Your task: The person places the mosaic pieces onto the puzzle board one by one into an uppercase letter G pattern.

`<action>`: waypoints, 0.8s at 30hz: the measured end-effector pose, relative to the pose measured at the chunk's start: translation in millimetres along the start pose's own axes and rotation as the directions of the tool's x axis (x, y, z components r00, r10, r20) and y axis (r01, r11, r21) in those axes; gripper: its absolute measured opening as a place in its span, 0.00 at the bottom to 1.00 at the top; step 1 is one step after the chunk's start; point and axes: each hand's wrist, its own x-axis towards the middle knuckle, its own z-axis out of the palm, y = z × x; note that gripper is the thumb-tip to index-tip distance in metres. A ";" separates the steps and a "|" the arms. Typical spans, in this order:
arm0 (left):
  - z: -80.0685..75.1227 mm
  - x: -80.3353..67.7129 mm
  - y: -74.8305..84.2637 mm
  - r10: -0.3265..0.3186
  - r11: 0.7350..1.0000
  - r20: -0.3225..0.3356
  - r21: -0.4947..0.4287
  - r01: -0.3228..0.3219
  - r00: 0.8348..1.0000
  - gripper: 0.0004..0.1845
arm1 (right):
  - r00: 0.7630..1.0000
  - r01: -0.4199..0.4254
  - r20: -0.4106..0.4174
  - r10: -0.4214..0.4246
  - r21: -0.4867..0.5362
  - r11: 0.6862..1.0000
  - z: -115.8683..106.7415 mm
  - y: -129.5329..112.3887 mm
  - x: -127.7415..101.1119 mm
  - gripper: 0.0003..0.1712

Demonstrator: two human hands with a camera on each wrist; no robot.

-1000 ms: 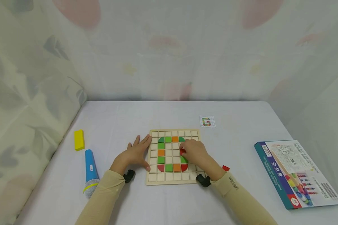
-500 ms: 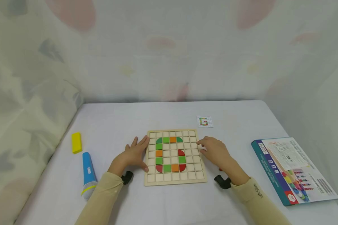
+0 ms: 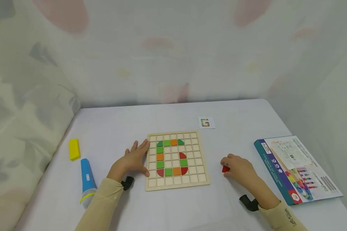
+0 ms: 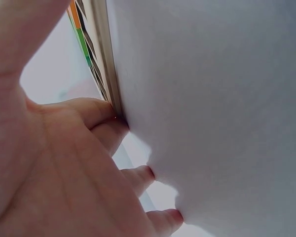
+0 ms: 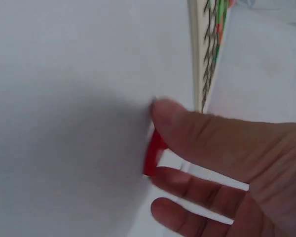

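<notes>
Head view: we see the left hand [image 3: 132, 159] lying flat on the table [image 3: 173, 208], fingers straight and spread, their tips touching the left edge of the wooden grid board [image 3: 177, 161]. On the board, green, orange and red tiles form a letter G. The right hand [image 3: 239, 167] is on the table to the right of the board, apart from it, with the fingers curled around a small red piece [image 3: 225, 168], which sits on the table at the fingertips. Behind the board lies a small pattern card [image 3: 206, 123] w/ the same G. At the far right is a coloured box [image 3: 296, 171]; at the left, a blue microphone [image 3: 86, 182] and a yellow block [image 3: 74, 149].

Left wrist view: we see the palm of the left hand [image 4: 54, 163] from very near, fingers extended, one fingertip against the board's edge [image 4: 106, 54]. Nothing is held.

Right wrist view: the right hand [image 5: 222, 173] pinches the red piece [image 5: 153, 154] between thumb and fingers; the piece is standing on its edge on the table. The board [image 5: 201, 59] is near, not touching the hand.
</notes>
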 end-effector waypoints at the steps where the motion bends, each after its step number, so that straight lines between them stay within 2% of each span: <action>1: 0.2 -0.1 -0.5 0.000 1.000 -0.001 0.003 0.000 1.000 0.72 | 1.000 0.016 -0.014 -0.016 0.003 1.000 2.3 0.2 -1.0 0.20; 3: 0.4 -0.3 -1.5 0.001 1.000 -0.005 0.004 -0.001 1.000 0.72 | 0.999 0.029 -0.044 -0.028 0.010 1.000 6.2 0.2 -1.1 0.18; 6: 0.6 -0.6 -2.0 0.004 1.000 -0.008 -0.001 -0.004 1.000 0.72 | 0.998 -0.002 -0.062 0.003 0.021 1.000 9.5 -1.7 1.7 0.14; 12: 0.2 -1.0 -1.5 0.005 1.000 -0.007 -0.004 -0.005 1.000 0.71 | 0.994 -0.102 -0.027 0.103 0.037 0.994 13.5 -8.9 9.8 0.13; 16: 0.6 -0.3 -1.6 0.005 1.000 -0.003 -0.008 -0.005 1.000 0.71 | 0.989 -0.150 0.002 0.150 0.061 0.987 8.7 -9.3 11.1 0.15; 19: 1.4 0.6 -2.0 0.006 1.000 -0.001 -0.002 -0.006 1.000 0.72 | 0.996 -0.091 -0.007 0.092 0.062 0.994 0.5 -5.3 9.1 0.16; 22: 1.4 1.1 -2.1 0.003 1.000 0.001 0.003 -0.003 1.000 0.72 | 0.999 0.032 0.001 -0.032 0.078 0.996 -4.4 0.9 6.5 0.20; 24: 1.2 1.2 -2.0 -0.001 1.000 0.002 0.007 0.001 1.000 0.72 | 0.993 0.110 0.022 -0.113 0.093 0.990 -3.9 4.3 5.5 0.21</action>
